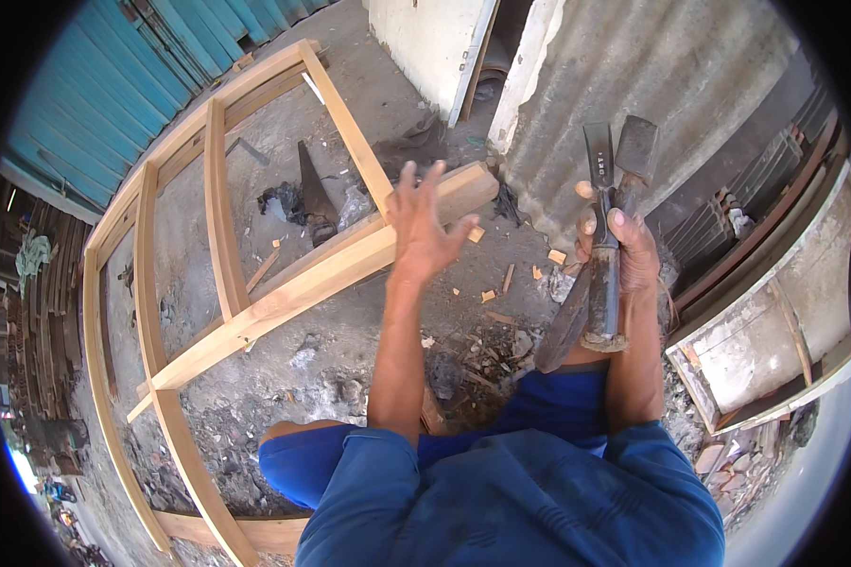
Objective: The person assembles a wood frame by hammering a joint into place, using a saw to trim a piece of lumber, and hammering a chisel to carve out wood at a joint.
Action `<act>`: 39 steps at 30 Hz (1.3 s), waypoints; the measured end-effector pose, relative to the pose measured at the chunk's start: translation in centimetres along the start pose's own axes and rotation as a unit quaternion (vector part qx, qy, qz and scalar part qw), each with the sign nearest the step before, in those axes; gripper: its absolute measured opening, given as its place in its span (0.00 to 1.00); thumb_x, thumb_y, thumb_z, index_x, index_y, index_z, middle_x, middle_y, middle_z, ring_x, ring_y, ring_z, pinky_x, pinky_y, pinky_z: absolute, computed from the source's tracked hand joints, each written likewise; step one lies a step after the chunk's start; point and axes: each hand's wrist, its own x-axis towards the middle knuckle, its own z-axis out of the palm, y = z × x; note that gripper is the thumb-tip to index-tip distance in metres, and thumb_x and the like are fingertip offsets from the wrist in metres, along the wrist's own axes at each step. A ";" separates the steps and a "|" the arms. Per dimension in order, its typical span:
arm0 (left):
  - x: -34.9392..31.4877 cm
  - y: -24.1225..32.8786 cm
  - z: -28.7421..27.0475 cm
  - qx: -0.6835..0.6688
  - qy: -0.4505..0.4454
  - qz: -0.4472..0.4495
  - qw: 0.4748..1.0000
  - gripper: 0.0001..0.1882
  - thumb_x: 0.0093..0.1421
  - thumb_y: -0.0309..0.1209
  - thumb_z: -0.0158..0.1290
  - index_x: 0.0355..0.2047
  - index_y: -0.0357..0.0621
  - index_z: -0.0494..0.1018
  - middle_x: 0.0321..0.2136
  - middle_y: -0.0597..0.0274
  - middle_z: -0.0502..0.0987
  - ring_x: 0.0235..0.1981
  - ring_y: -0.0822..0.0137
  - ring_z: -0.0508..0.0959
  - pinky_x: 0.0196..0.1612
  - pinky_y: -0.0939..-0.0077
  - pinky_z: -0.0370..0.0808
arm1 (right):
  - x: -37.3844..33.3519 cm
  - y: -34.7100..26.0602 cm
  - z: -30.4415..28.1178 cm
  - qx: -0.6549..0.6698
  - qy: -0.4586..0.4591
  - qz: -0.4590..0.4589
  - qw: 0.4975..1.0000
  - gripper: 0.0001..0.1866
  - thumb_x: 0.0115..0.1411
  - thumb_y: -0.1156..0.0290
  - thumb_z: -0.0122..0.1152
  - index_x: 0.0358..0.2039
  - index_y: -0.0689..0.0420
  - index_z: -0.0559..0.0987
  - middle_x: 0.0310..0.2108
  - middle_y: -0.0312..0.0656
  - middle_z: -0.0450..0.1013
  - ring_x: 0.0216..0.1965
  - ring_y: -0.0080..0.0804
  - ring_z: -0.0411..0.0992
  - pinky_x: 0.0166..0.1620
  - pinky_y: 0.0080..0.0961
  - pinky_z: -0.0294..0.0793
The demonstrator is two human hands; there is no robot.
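My right hand (624, 248), raised at the right, grips a chisel (603, 274) with its dark flat blade pointing up and its worn handle end down. Held in the same hand is a second tool (638, 151) with a broad dark metal head and a wooden handle slanting down to the left; its exact kind is unclear. My left hand (421, 222) is open with fingers spread, over the thick wooden beam (303, 283). Whether it touches the wood I cannot tell. The beam lies across a pale wooden frame (219, 189) made of several bars.
A handsaw (317, 198) lies on the ground inside the frame. Wood chips (487, 296) and rubble are scattered about. Corrugated sheet (652, 76) stands ahead right, a white-faced wooden panel (756, 340) at the right, blue metal sheeting (95, 113) at far left, stacked planks (52, 321) below it.
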 end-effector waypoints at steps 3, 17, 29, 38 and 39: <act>0.6 -7.3 -2.4 0.092 0.074 -0.064 0.991 0.37 0.55 0.47 0.63 0.61 0.45 0.67 0.62 0.40 0.65 0.67 0.47 0.58 0.68 0.52 0.50 | -1.4 -0.6 0.5 -0.025 0.038 -0.022 0.999 0.30 0.50 0.62 0.73 0.48 0.69 0.75 0.25 0.44 0.76 0.21 0.29 0.74 0.23 0.25 0.77; 11.9 -2.8 -16.1 0.355 -0.025 0.079 0.931 0.29 0.55 0.50 0.62 0.56 0.57 0.74 0.68 0.45 0.57 0.64 0.41 0.58 0.65 0.40 0.56 | -5.3 -0.9 -0.6 0.037 0.010 -0.025 0.999 0.31 0.45 0.69 0.74 0.49 0.68 0.75 0.28 0.41 0.77 0.30 0.30 0.75 0.37 0.25 0.77; 9.3 -31.4 -6.5 0.209 -0.331 -0.268 0.880 0.37 0.55 0.52 0.60 0.53 0.31 0.73 0.53 0.39 0.75 0.56 0.47 0.75 0.59 0.62 0.70 | -4.0 3.6 0.0 -0.054 0.195 0.040 0.979 0.24 0.49 0.71 0.72 0.46 0.63 0.75 0.30 0.41 0.74 0.36 0.34 0.74 0.42 0.31 0.75; 3.6 -49.6 3.8 0.225 -0.223 -0.390 0.865 0.32 0.54 0.44 0.54 0.52 0.31 0.74 0.53 0.31 0.73 0.57 0.39 0.72 0.62 0.54 0.68 | -0.8 7.9 1.3 -0.093 0.265 0.202 0.938 0.21 0.49 0.76 0.68 0.44 0.68 0.74 0.29 0.44 0.75 0.28 0.31 0.74 0.33 0.24 0.76; 2.5 -50.8 4.1 0.214 -0.235 -0.405 0.858 0.32 0.54 0.44 0.54 0.51 0.30 0.74 0.53 0.31 0.73 0.57 0.38 0.72 0.62 0.54 0.68 | -0.5 8.6 1.8 -0.112 0.277 0.215 0.930 0.21 0.49 0.76 0.68 0.44 0.68 0.74 0.29 0.44 0.75 0.28 0.31 0.74 0.33 0.24 0.76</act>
